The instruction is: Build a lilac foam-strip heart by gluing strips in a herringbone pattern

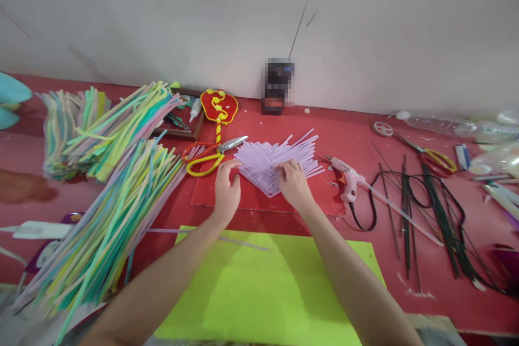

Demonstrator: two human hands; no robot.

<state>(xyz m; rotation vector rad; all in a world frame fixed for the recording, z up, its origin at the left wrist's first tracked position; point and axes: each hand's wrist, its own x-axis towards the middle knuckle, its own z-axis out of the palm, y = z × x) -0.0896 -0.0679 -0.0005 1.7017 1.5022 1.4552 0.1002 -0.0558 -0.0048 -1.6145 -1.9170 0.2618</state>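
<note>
A lilac chevron-shaped piece [270, 170] made of pipe cleaners lies on a red board [247, 201], its point toward me. Its right-hand ends are uneven and fan outward. At the left edge is my left hand [227, 186], with forefinger against the tips and a gap between finger and thumb. My right hand [292, 179] is closed on the piece right of its middle, fingertips pinched on the strands. Scissors [211, 157] with red and yellow handles lie beyond my left hand. A pink glue gun [348, 178] rests to the right of the board.
Bundles of pastel pipe cleaners [109, 216] fill the left side. A yellow-green sheet [263, 286] lies in front, crossed by a single lilac pipe cleaner [243, 242]. Dark green stems [441, 216], a cable and more scissors [436, 159] lie right. A red-and-yellow fan-shaped ornament [219, 106] sits behind.
</note>
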